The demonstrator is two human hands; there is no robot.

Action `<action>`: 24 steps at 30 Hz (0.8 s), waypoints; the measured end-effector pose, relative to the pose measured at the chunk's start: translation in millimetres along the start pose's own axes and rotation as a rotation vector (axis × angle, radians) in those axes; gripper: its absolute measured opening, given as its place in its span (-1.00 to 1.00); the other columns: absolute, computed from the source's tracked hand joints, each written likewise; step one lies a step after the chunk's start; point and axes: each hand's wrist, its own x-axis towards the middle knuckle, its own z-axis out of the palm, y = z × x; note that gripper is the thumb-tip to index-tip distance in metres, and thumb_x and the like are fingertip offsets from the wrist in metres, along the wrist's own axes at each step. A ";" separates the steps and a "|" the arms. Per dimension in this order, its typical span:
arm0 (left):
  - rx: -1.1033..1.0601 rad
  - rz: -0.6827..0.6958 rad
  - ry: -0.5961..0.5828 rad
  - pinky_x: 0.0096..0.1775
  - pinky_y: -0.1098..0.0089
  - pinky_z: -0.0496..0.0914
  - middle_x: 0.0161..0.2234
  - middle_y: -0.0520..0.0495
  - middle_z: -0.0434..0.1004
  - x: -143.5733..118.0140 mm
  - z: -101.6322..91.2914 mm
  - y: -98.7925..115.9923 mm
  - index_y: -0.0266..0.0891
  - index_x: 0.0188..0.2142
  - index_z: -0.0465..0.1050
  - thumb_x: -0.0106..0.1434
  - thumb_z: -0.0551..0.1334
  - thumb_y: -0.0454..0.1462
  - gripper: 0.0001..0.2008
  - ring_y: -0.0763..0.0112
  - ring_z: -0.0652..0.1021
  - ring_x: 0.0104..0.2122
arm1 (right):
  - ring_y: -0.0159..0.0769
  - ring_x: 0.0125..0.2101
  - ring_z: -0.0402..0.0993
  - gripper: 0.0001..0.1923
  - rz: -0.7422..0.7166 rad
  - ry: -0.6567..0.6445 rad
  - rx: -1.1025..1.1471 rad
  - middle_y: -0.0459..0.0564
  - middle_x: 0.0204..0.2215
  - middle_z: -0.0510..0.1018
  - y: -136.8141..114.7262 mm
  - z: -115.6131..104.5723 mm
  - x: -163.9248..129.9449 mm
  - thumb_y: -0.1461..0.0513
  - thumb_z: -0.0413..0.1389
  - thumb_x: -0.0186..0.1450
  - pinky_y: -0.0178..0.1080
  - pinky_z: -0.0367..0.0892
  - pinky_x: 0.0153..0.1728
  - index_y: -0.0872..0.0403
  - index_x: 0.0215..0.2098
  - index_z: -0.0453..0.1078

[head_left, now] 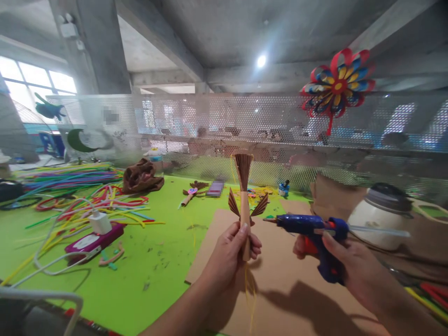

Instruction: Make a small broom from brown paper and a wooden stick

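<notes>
My left hand [234, 243] is closed around a brown paper craft figure [245, 205], held upright. The figure has a rolled tan tube for a body, a pleated fan at its top and a small pleated wing on each side. Yellow string hangs below it. In my right hand [345, 254] is a blue hot glue gun [311, 225], gripped by its handle with a finger at the red trigger. Its nozzle points left, close to the right wing; whether it touches I cannot tell. A clear glue stick juts from the gun's back.
Beneath my hands lies a cardboard sheet [217, 242] on the green table [147, 261]. A white jar [371, 219] stands right. A purple power strip [94, 242] with cables and several coloured strips [112, 200] lie left. A similar paper figure [192, 192] lies behind, before a perforated metal screen [217, 116].
</notes>
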 end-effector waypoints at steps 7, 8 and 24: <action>-0.050 -0.054 -0.041 -0.36 0.42 0.27 -0.44 -0.08 0.45 -3.6 4.5 -1.7 -0.31 -0.20 0.29 0.25 0.12 -0.10 -0.70 0.48 0.43 -0.48 | -0.28 -0.51 0.38 -0.53 -0.027 0.117 -0.210 0.14 -0.38 0.55 2.8 16.8 -4.1 -0.07 0.01 0.21 -0.33 0.26 -0.60 0.14 -0.33 0.49; -0.052 -0.062 -0.042 -0.37 0.42 0.27 -0.44 -0.08 0.45 -4.0 5.3 -1.0 -0.31 -0.20 0.29 0.25 0.12 -0.10 -0.70 0.48 0.43 -0.49 | -0.27 -0.49 0.40 -0.54 -0.046 0.130 -0.247 0.12 -0.37 0.55 3.1 17.7 -5.4 -0.07 0.00 0.21 -0.31 0.30 -0.55 0.13 -0.33 0.50; -0.047 -0.098 -0.030 -0.38 0.42 0.28 -0.45 -0.09 0.45 -9.0 10.8 3.0 -0.32 -0.21 0.29 0.25 0.12 -0.10 -0.71 0.47 0.44 -0.49 | -0.29 -0.46 0.43 -0.60 -0.028 0.295 -0.384 -0.03 -0.47 0.57 -3.0 34.0 -16.8 -0.08 0.03 0.17 -0.31 0.37 -0.30 0.02 -0.44 0.54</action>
